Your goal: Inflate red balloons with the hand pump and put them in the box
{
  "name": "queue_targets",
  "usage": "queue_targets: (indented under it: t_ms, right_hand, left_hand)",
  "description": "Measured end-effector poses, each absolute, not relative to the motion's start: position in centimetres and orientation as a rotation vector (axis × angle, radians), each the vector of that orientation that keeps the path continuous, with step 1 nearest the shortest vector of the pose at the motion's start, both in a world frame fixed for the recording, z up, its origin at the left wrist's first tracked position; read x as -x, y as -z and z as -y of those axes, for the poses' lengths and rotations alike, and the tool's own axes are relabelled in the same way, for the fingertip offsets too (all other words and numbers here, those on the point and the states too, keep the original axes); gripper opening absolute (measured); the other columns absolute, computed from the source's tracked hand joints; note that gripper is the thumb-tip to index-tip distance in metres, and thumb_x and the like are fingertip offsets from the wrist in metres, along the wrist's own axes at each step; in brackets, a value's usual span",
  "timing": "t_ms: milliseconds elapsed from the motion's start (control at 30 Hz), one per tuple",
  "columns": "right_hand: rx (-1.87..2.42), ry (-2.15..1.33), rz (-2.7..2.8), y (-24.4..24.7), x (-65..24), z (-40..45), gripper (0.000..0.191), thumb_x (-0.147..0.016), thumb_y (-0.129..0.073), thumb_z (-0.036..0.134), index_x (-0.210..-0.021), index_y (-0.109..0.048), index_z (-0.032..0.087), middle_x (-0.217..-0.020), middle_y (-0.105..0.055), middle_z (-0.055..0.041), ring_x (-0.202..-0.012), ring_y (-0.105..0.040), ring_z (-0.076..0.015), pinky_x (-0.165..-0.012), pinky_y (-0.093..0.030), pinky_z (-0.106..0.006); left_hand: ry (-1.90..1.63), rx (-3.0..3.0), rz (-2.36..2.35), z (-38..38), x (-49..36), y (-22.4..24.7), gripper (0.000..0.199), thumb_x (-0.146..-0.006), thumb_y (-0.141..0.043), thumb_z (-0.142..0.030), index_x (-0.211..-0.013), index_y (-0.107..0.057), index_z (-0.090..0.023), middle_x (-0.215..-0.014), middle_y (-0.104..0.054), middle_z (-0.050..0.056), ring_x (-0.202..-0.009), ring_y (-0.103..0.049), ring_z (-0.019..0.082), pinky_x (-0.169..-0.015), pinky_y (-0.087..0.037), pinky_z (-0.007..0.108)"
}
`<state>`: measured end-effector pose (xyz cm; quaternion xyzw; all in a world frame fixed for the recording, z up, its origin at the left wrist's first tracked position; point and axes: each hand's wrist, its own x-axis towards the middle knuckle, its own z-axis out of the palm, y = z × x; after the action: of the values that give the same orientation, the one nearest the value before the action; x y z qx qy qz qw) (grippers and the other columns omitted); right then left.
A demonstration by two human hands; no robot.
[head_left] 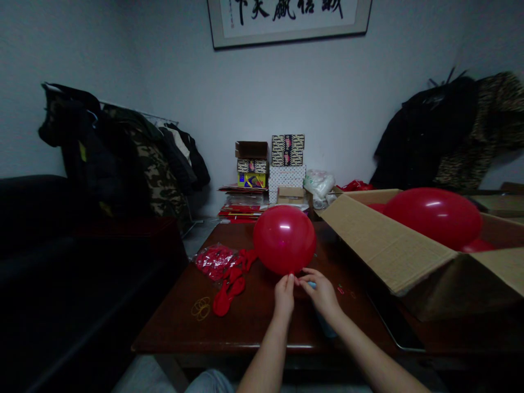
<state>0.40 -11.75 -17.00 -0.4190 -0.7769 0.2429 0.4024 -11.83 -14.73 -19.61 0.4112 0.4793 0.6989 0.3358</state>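
An inflated red balloon [284, 240] stands over the dark wooden table [254, 333], its neck pointing toward me. My left hand [284, 296] is closed, pinching that neck between thumb and fingers. Close beside it, my right hand [321, 293] is closed too, its fingertips on the tail end of the neck. A blue object [326, 326], mostly hidden, lies below my right hand. To the left are several flat red balloons [229, 291], a clear bag of red balloons [216, 261] and some yellow rubber bands [201, 309].
At the right, an open cardboard box [376, 240] holds inflated red balloons [434, 217]. A dark tablet-like slab [395, 319] lies beside it. Stacked boxes [287, 177] stand at the back wall. A black sofa [82, 295] runs along the left.
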Motion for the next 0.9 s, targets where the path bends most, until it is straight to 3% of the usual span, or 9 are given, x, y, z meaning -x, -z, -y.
queue_targets:
  t_ms: [100, 300, 567, 767, 900]
  right_hand:
    - [1.067, -0.616, 1.935, 17.0, -0.3, 12.0, 0.017, -0.075, -0.054, 0.032, -0.076, -0.069, 0.024, -0.106, -0.063, -0.0062, -0.101, -0.057, -0.0214, -0.094, -0.039, -0.039]
    - [1.024, -0.67, 1.893, 17.8, 0.2, 12.3, 0.023, -0.073, -0.054, 0.03, -0.092, -0.068, 0.024, -0.108, -0.064, -0.0048, -0.098, -0.059, -0.0192, -0.092, -0.042, -0.037]
    - [0.991, -0.713, 1.802, 17.4, -0.1, 12.1, 0.022, -0.076, -0.056, 0.04, -0.086, -0.07, 0.027, -0.101, -0.066, -0.0043, -0.095, -0.06, -0.0205, -0.092, -0.041, -0.038]
    - [0.953, -0.821, 1.754, 16.6, -0.3, 11.2, 0.03, -0.074, -0.056, 0.048, -0.078, -0.069, 0.022, -0.093, -0.067, -0.0075, -0.091, -0.06, -0.0216, -0.089, -0.042, -0.038]
    - [0.891, -0.926, 1.801, 15.8, -1.0, 11.1, 0.034, -0.076, -0.051, 0.05, -0.074, -0.066, 0.02, -0.106, -0.063, -0.0088, -0.099, -0.057, -0.0216, -0.088, -0.043, -0.035]
  left_hand:
    - [-1.825, -1.072, -1.244, 14.8, 11.9, 19.5, 0.037, -0.075, -0.053, -0.051, -0.057, -0.057, -0.019, -0.063, -0.059, 0.003, -0.065, -0.052, 0.017, -0.068, -0.04, 0.026]
    - [-1.848, -1.075, -1.278, 14.8, 12.0, 19.3, 0.037, -0.078, -0.051, -0.049, -0.059, -0.059, -0.019, -0.065, -0.062, 0.004, -0.066, -0.055, 0.018, -0.07, -0.041, 0.027]
    - [-1.837, -1.179, -1.329, 15.3, 12.0, 17.3, 0.035, -0.078, -0.051, -0.047, -0.06, -0.063, -0.019, -0.062, -0.064, 0.004, -0.062, -0.055, 0.019, -0.066, -0.041, 0.027]
    - [-1.852, -1.225, -1.42, 15.5, 12.6, 16.7, 0.034, -0.079, -0.05, -0.045, -0.06, -0.064, -0.02, -0.065, -0.066, 0.005, -0.066, -0.058, 0.02, -0.07, -0.04, 0.028]
    - [-1.842, -1.242, -1.529, 15.3, 13.4, 16.6, 0.035, -0.079, -0.049, -0.044, -0.058, -0.063, -0.02, -0.062, -0.064, 0.004, -0.062, -0.056, 0.019, -0.065, -0.039, 0.028]
